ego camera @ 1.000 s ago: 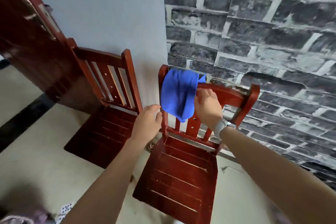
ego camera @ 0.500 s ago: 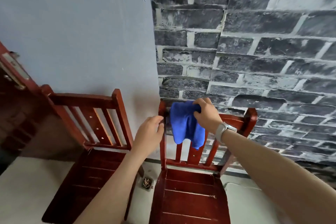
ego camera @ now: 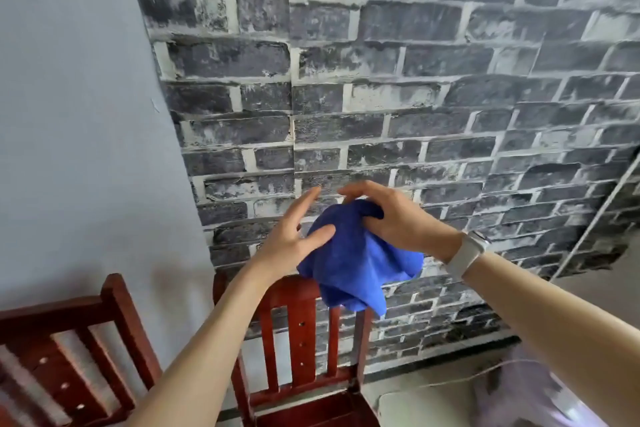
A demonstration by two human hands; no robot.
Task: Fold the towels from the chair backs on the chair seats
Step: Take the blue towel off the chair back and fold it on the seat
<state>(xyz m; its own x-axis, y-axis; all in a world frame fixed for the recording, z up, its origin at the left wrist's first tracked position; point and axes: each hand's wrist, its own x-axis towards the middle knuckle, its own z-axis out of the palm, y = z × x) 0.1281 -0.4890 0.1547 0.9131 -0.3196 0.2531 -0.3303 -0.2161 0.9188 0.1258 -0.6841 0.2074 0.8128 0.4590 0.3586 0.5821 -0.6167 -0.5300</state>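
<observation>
Gripping towel (ego camera: 349,263): right hand (ego camera: 391,215) | left hand (ego camera: 294,236) splayed, touching | chair (ego camera: 298,333) below

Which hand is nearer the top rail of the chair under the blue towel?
Left. The left hand hovers just above the top rail, thumb on the towel; the right hand grips the towel higher up.

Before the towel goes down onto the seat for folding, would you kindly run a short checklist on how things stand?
1. Blue towel off the chair back: ok.
2. Right hand grips the bunched towel: ok.
3. Left hand on the towel: ok, thumb touching, fingers spread.
4. Towel spread flat for folding: not ok, crumpled.
5. Chair seat free: cannot tell, mostly out of frame.
</observation>
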